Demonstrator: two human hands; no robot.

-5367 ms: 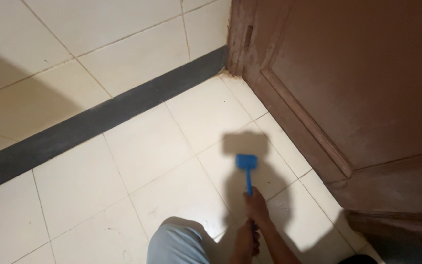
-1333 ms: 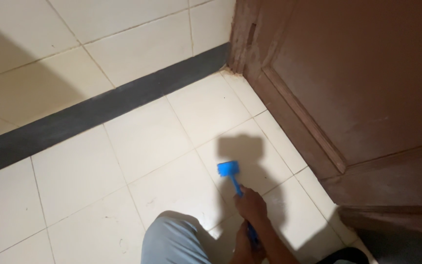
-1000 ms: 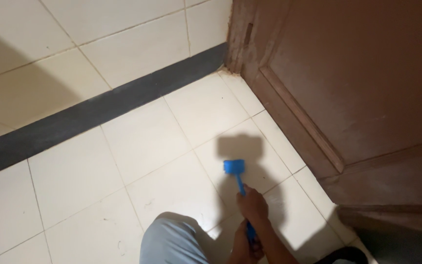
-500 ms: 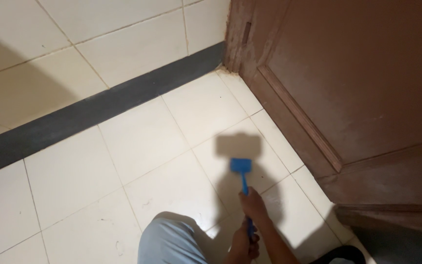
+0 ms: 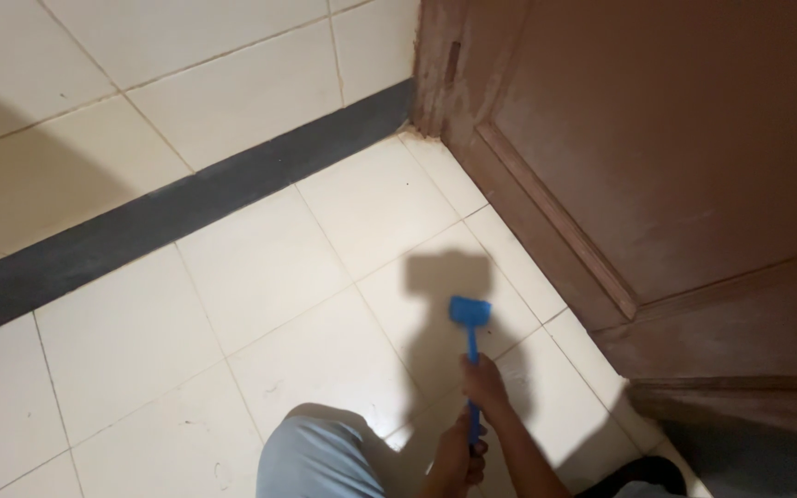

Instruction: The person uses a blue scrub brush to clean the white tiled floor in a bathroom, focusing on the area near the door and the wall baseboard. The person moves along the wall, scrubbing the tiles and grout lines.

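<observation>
A blue long-handled brush (image 5: pixel 469 312) rests its head on the cream floor tiles (image 5: pixel 279 277), near the brown wooden door (image 5: pixel 675 157). My right hand (image 5: pixel 484 384) grips the handle higher up, just behind the head. My left hand (image 5: pixel 467 454) is closed on the handle's lower end, at the bottom of the view. The brush throws a dark shadow on the tile just beyond its head. My knee (image 5: pixel 311 456), in light grey-blue cloth, sits to the left of both hands.
A dark grey skirting band (image 5: pixel 168 217) runs along the foot of the tiled wall (image 5: pixel 140 101). The door frame meets the wall in the corner (image 5: pixel 431 83). A dark shape (image 5: pixel 643 475) lies at the bottom right.
Over the last seconds the brush head has slid back and forth on the tile; since half a second ago it has barely moved. Both hands have stayed on the handle.
</observation>
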